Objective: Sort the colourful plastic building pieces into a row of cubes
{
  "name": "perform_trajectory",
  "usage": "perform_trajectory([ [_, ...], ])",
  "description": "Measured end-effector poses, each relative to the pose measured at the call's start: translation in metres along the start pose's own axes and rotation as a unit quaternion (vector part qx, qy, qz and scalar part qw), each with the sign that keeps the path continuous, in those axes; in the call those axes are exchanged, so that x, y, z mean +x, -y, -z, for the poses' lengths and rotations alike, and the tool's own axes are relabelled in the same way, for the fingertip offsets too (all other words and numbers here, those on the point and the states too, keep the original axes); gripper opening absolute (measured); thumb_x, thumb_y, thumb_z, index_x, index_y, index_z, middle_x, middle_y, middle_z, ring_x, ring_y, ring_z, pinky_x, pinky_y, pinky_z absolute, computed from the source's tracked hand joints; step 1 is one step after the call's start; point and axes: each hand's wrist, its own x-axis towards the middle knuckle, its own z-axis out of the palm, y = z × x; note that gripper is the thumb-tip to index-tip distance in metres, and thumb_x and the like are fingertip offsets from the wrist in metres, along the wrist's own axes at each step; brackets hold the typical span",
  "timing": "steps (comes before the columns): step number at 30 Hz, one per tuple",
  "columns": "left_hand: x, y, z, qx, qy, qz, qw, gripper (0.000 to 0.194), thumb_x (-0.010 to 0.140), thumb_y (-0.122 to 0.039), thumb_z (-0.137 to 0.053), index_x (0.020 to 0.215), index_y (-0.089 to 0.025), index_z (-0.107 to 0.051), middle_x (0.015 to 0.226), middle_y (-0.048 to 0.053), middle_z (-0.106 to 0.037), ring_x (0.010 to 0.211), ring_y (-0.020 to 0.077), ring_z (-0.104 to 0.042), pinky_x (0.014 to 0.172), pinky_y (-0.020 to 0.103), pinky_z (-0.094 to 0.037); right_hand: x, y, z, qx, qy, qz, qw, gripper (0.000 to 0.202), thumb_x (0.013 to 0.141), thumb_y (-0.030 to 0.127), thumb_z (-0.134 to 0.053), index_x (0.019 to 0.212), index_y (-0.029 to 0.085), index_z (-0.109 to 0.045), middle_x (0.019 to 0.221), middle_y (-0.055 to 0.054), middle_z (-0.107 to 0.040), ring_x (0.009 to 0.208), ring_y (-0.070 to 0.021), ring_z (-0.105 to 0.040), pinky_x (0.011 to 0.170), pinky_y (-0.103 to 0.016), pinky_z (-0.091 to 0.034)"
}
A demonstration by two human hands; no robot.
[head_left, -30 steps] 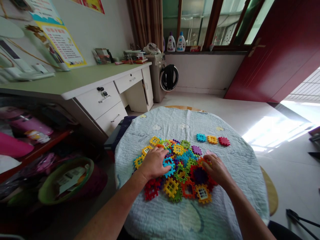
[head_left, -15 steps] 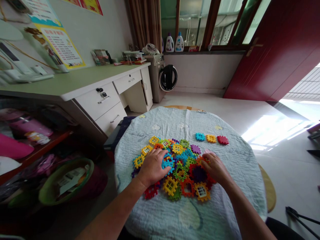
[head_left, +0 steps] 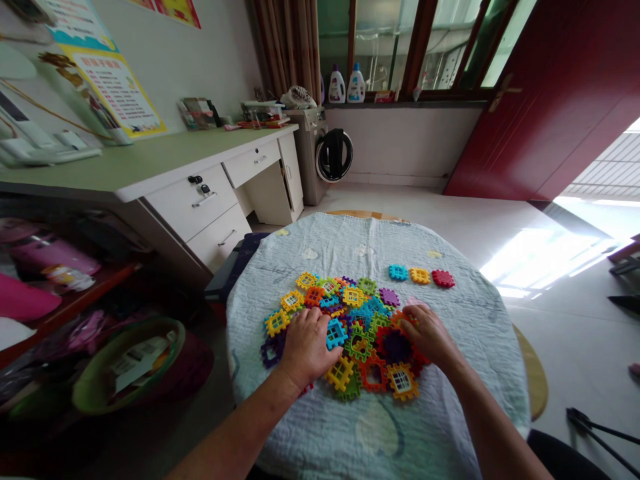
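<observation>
on a pale blue cloth (head_left: 325,440) lies our heap of plastic tiles (head_left: 373,310); our left hand (head_left: 311,348) rests on it, thumb spread from fingers; our right hand (head_left: 431,333) curls at its right edge, whether gripping we cannot tell.

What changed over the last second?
The left hand moved toward the wearer, exposing more of an orange tile and mostly covering a red tile. No grasp or release discernible. The right hand stayed at the right of the interlocking-tile pile; the three-tile row stayed put.
</observation>
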Motion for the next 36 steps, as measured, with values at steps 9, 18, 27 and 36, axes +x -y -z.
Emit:
perform_trajectory([
  [9,0.005,0.002,-0.002,-0.051,-0.048,-0.001,0.998,0.041,0.069,-0.044,-0.071,0.103,-0.023,-0.062,0.105,0.007,-0.06,0.103,0.0272,-0.054,0.094,0.041,-0.044,-0.002,-0.001,-0.001,0.023,-0.006,-0.016,1.0,0.025,0.085,0.036,-0.051,0.095,0.02,-0.067,0.097,-0.009,-0.068,0.097,-0.024,-0.06,0.088,-0.037,-0.045],
  [18,0.086,-0.024,0.014,-0.12,-0.062,-0.111,0.985,0.049,0.07,-0.042,-0.073,0.113,-0.021,-0.061,0.109,0.007,-0.059,0.106,0.0248,-0.054,0.098,0.037,-0.043,-0.001,-0.002,0.005,0.133,-0.054,-0.061,0.988,0.03,0.085,0.043,-0.052,0.099,0.021,-0.065,0.11,-0.011,-0.067,0.102,-0.0251,-0.063,0.088,-0.04,-0.049],
  [27,0.198,-0.081,-0.025,-0.051,0.03,-0.173,0.983,0.051,0.068,-0.042,-0.072,0.113,-0.019,-0.063,0.114,0.009,-0.057,0.11,0.0269,-0.054,0.1,0.035,-0.044,0.0,-0.003,0.015,0.131,-0.074,-0.05,0.987,0.027,0.085,0.041,-0.053,0.099,0.022,-0.066,0.105,-0.009,-0.068,0.101,-0.025,-0.063,0.091,-0.042,-0.048],
  [36,0.247,-0.115,-0.05,-0.037,0.055,-0.18,0.981,0.06,0.068,-0.046,-0.071,0.12,-0.021,-0.06,0.123,0.01,-0.054,0.114,0.0287,-0.052,0.099,0.036,-0.046,0.0,-0.006,0.021,0.123,-0.082,-0.054,0.988,0.022,0.086,0.036,-0.054,0.099,0.022,-0.065,0.104,-0.008,-0.068,0.099,-0.0231,-0.063,0.089,-0.039,-0.049],
])
